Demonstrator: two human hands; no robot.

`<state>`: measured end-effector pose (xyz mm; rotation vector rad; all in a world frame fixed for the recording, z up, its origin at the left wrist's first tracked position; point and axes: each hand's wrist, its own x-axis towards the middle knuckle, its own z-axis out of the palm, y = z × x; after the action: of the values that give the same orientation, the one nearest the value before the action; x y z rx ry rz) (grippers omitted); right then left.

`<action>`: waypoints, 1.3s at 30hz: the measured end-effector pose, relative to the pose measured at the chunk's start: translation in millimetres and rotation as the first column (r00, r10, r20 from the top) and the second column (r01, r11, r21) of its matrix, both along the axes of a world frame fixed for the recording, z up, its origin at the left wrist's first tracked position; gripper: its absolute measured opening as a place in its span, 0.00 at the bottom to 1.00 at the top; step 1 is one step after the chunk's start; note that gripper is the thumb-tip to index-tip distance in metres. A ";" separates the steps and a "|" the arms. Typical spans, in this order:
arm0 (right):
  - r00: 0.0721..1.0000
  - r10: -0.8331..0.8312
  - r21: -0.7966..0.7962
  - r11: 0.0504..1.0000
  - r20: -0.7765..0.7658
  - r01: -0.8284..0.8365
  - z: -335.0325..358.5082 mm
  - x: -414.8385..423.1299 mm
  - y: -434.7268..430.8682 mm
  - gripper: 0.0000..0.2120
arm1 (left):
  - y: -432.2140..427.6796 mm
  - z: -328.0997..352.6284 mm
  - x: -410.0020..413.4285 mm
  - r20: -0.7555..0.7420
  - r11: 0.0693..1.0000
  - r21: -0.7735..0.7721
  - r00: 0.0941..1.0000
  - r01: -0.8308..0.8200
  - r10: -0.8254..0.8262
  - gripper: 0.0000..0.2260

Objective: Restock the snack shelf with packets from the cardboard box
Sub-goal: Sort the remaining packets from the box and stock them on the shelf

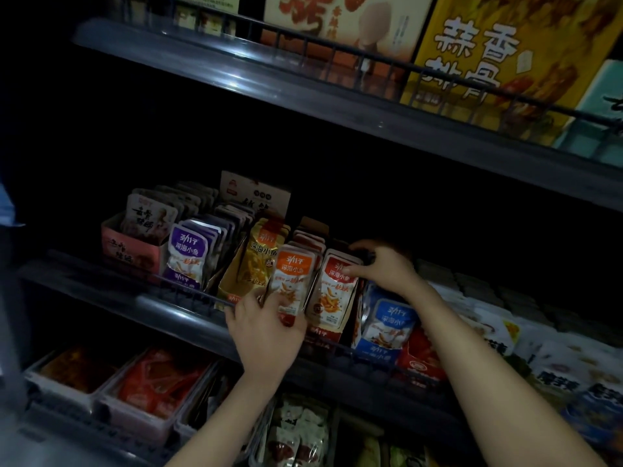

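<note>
The orange packets stand upright in a row on the dim middle shelf. The person's left hand grips the front one's lower edge, hiding it. Just right of them, the right hand pinches the top of the red packets, thumb in front. Farther right stand blue packets. To the left are a yellow carton and purple packets. A wire rail fronts them.

Head cam, facing shelf, close up
</note>
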<state>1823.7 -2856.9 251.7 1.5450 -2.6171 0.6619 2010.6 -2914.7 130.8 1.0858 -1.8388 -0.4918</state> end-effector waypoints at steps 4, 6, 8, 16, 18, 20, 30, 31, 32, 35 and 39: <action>0.972 -0.022 -0.158 0.987 -0.236 -0.016 -4.0 37.7 36.0 0.20 | 16.1 -6.0 37.9 -0.093 0.999 0.042 0.996 0.016 -0.012 0.05; 0.979 0.026 -0.265 0.961 -0.201 -0.080 -11.4 66.6 60.2 0.14 | 28.4 -16.6 64.2 -0.111 0.995 0.094 0.994 0.033 -0.022 0.04; 0.982 0.100 -0.346 0.926 -0.159 -0.151 -27.8 99.1 87.0 0.10 | 40.9 -34.8 92.4 -0.096 0.991 0.125 0.995 0.046 -0.034 0.03; 0.968 0.187 -0.090 0.981 0.171 -0.173 -188.4 182.6 175.6 0.08 | 93.6 -161.2 185.7 0.186 0.940 0.340 0.980 -0.003 -0.064 0.06; 0.955 0.125 0.024 0.990 0.268 -0.136 -238.7 191.9 189.8 0.10 | 109.1 -192.0 204.6 0.242 0.912 0.410 0.967 -0.024 -0.083 0.07; 0.927 0.037 0.147 0.984 0.373 -0.099 -286.1 201.6 205.1 0.10 | 125.3 -222.0 221.3 0.312 0.871 0.485 0.946 -0.075 -0.093 0.08; 0.565 -0.370 0.422 0.906 0.737 0.043 -464.5 245.1 227.6 0.13 | 145.3 -318.4 245.4 0.309 0.713 0.698 0.925 -0.062 -0.222 0.19; 0.512 -0.414 0.436 0.896 0.752 0.084 -477.0 247.5 224.8 0.13 | 144.7 -323.9 245.0 0.279 0.704 0.710 0.929 -0.030 -0.242 0.19; 0.461 -0.455 0.451 0.883 0.762 0.126 -488.8 249.8 221.9 0.13 | 144.9 -328.5 244.9 0.259 0.699 0.715 0.929 -0.002 -0.263 0.18; 0.308 -0.557 0.492 0.829 0.771 0.267 -513.7 253.8 208.5 0.13 | 145.2 -338.2 247.2 0.203 0.688 0.724 0.941 0.043 -0.272 0.16; 0.159 -0.646 0.540 0.728 0.747 0.422 -535.1 250.7 181.5 0.18 | 142.2 -342.9 248.2 0.128 0.653 0.756 0.966 0.051 -0.224 0.16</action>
<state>2074.4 -2675.4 -283.4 -0.1649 -3.7189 1.4954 2258.8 -2772.5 -212.1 1.5887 -1.9476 -1.3716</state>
